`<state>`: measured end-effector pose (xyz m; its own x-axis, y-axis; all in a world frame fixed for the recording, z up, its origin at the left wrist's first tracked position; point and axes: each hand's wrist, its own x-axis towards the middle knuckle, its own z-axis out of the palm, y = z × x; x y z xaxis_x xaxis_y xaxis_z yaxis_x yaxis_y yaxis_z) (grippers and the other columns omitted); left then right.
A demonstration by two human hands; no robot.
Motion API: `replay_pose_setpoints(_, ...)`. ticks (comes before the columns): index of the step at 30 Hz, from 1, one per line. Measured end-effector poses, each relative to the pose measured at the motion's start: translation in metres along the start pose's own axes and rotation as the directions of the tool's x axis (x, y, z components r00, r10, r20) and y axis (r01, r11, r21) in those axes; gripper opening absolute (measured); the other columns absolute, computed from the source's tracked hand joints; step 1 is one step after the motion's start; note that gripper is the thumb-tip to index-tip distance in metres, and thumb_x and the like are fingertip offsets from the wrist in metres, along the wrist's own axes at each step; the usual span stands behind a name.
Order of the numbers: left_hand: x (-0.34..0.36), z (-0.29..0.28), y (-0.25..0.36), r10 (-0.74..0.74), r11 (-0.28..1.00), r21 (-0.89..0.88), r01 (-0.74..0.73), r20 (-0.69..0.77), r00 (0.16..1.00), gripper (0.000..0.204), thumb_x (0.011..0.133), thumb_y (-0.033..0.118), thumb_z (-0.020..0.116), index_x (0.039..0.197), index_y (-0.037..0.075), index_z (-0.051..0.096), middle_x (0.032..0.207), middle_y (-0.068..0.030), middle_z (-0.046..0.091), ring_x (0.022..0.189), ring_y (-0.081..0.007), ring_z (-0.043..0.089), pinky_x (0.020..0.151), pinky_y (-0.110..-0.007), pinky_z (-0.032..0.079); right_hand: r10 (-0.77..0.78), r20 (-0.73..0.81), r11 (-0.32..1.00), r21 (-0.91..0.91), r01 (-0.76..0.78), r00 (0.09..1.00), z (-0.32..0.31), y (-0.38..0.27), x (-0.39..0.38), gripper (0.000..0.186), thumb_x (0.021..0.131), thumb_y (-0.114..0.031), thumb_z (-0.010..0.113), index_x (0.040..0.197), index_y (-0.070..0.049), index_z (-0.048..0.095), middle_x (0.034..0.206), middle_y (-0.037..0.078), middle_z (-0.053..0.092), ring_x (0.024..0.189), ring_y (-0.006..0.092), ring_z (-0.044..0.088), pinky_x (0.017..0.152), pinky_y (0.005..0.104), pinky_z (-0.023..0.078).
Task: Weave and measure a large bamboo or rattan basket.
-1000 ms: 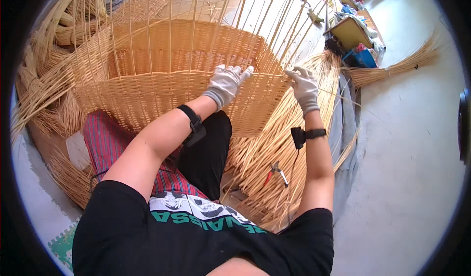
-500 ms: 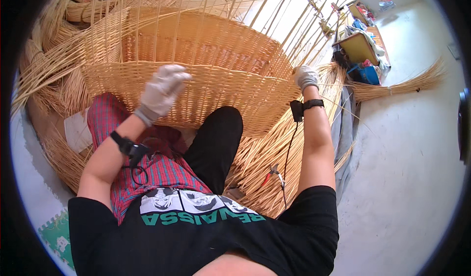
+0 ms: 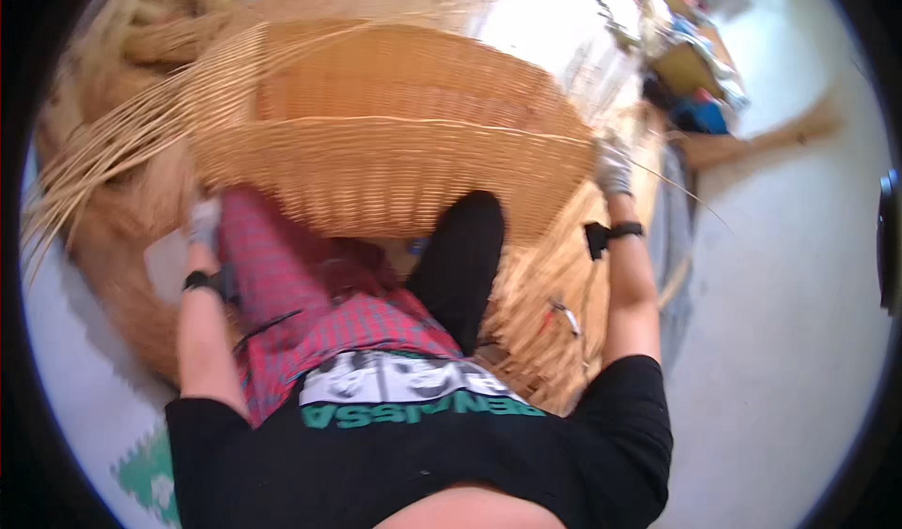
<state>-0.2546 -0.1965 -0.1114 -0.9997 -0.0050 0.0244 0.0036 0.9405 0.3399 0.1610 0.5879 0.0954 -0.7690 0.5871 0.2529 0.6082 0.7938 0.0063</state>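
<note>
Closest to the camera is the wearer's black shirt (image 3: 423,454), and past it a red checked cloth (image 3: 301,322) covers the left leg while the right knee shows in black fabric (image 3: 470,256). The left hand (image 3: 204,221), gloved in white, is low beside the checked knee, just below the left end of the woven basket (image 3: 395,177); it is blurred, and whether it grips anything or is slack cannot be told. The right hand (image 3: 614,164), also gloved, is up at the basket's right end, against the rim corner, fingers pointing away from the wearer; blur hides whether they are closed on the weave. The basket thus spans the space between the hands, its long near wall facing the knees and its hollow opening beyond that wall. Right of the black knee, shears (image 3: 566,315) lie on a pile of pale canes (image 3: 526,289), with grey cloth (image 3: 672,219) alongside. Loose strands (image 3: 113,148) fan out left of the basket. Farther off, a tied bundle (image 3: 766,142) rests on the pale floor (image 3: 770,341), near a blue object (image 3: 700,116).
</note>
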Motion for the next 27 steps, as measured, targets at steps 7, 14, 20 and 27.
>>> replay_pose_setpoints(7, -0.034, -0.046, 0.013, 0.150, 0.821, -0.571, 0.014, 0.240, 0.959, 0.068, 0.089, 0.048, 0.072, 0.135, 0.000, 0.057, 0.127, -0.0212, 0.067, 0.117, -0.0332, 0.064, 0.100, -0.040, 0.050, 0.160, -0.603, 0.905, 0.406, 0.128, 0.781, -0.037, -0.258, -0.051, 0.037, 0.091, 0.002, 0.052, 0.126, -0.007, 0.063, 0.122, 0.016, 0.065, 0.116, 0.0274, 0.061, 0.104, 0.0410, 0.048)
replay_pose_setpoints(14, -0.005, -0.100, 0.068, 0.088, 0.977, -0.137, -0.161, -0.430, 0.898, 0.069, 0.089, 0.044, 0.075, 0.136, -0.002, 0.055, 0.127, -0.0198, 0.066, 0.115, -0.0317, 0.064, 0.100, -0.038, 0.049, -0.554, -0.318, 0.198, 0.847, 0.493, 0.769, -0.069, -0.571, -0.133, 0.026, 0.083, 0.000, 0.064, 0.101, -0.014, 0.075, 0.105, 0.008, 0.072, 0.102, 0.0299, 0.067, 0.091, 0.0395, 0.054)
replay_pose_setpoints(20, -0.018, -0.153, 0.047, -0.077, 0.196, -0.931, -0.307, -0.327, 0.942, 0.036, 0.089, 0.008, 0.078, 0.121, 0.000, 0.067, 0.114, -0.0067, 0.071, 0.098, -0.0157, 0.064, 0.084, -0.030, 0.054, -0.806, -0.346, -0.110, 0.884, 0.454, 0.480, -0.080, -0.667, -0.168, 0.021, 0.085, -0.004, 0.061, 0.100, -0.015, 0.072, 0.101, 0.011, 0.069, 0.102, 0.0347, 0.065, 0.089, 0.0430, 0.055)
replay_pose_setpoints(27, -0.099, -0.206, 0.028, 0.051, 0.085, -0.951, -0.296, -0.293, 0.955, 0.052, 0.090, 0.010, 0.076, 0.135, 0.002, 0.052, 0.118, -0.0087, 0.068, 0.106, -0.0189, 0.059, 0.093, -0.033, 0.050, -0.676, -0.581, -0.221, 0.746, 0.628, 0.453, -0.110, -0.747, -0.178, 0.044, 0.085, -0.033, 0.068, 0.129, -0.025, 0.064, 0.115, 0.008, 0.067, 0.109, 0.0315, 0.064, 0.100, 0.0458, 0.049)
